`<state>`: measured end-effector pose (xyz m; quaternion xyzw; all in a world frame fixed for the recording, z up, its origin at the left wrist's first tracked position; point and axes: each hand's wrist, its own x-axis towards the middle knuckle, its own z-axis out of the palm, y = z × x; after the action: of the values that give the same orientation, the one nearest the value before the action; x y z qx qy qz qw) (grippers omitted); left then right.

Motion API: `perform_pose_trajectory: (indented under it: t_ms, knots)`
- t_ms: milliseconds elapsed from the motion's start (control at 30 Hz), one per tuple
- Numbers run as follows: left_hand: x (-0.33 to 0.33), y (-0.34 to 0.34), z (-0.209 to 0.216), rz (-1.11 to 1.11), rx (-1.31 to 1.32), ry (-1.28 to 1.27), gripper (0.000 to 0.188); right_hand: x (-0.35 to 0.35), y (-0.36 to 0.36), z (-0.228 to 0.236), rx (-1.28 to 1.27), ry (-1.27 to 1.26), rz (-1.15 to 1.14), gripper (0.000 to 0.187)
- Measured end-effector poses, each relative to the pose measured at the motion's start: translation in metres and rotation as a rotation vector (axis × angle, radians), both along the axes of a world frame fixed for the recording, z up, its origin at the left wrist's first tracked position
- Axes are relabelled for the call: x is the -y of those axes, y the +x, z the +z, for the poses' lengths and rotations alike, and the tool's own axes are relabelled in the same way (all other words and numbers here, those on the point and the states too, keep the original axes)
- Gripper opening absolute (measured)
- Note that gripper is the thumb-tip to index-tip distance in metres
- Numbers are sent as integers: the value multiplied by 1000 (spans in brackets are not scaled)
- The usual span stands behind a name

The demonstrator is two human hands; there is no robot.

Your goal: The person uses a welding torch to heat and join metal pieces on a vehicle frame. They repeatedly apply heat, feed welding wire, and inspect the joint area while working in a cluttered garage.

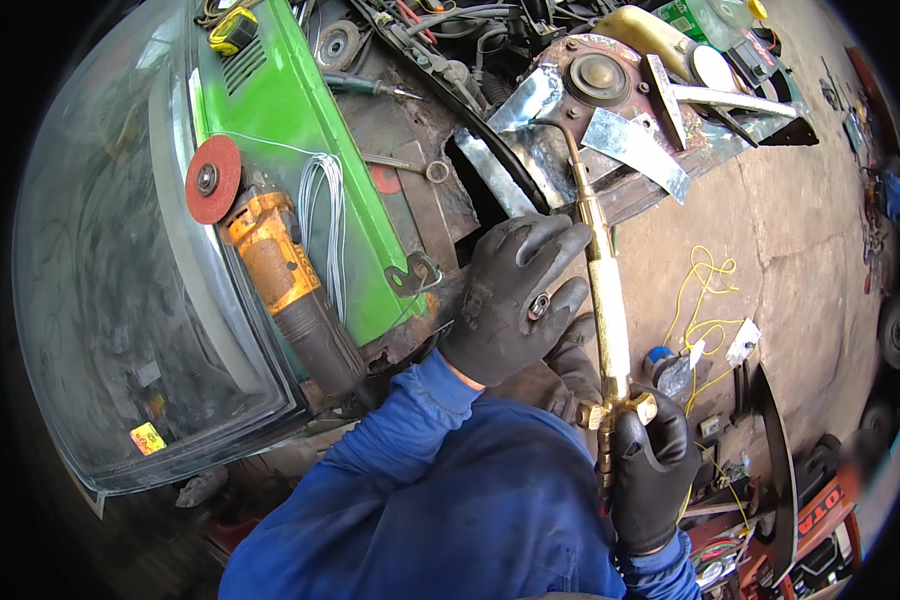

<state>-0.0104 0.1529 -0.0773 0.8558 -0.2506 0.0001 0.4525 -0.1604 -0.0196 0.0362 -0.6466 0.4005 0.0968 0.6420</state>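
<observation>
Brass torch (608,300): I have it running up ahead of the blue-clad torso (460,490), its bent tip over bare sheet metal (548,158) by the round mount (597,75)
Right hand (655,460): closed around the torch's lower end, by the valve knobs (645,407)
Left hand (505,305): half open, fingers bent beside the barrel; I cannot tell whether they touch it
Steel strip (638,152): just right of the bent tip
Hammer (710,96): beyond the strip
Green panel (370,290): wire coil (322,210) along its left edge, angle grinder (275,260) beside that edge, tape measure (232,32) at its top left corner
</observation>
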Motion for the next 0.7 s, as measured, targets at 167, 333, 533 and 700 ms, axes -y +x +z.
perform_pose_trajectory:
  t_ms: [167, 333, 533, 700]
  knots:
    - [1, 5, -4, -28, 5, 27, 51, -7, -4, -2, -86, 92, -55, 29]
    - [2, 7, -3, -37, 15, 58, 50, -7, -4, -7, -36, 76, -51, 30]
    - [2, 7, -3, -24, -14, 45, 50, -16, -4, -7, -24, 77, -103, 31]
    - [0, 6, -3, -7, -42, 28, 49, -17, -3, -5, -61, 79, -95, 31]
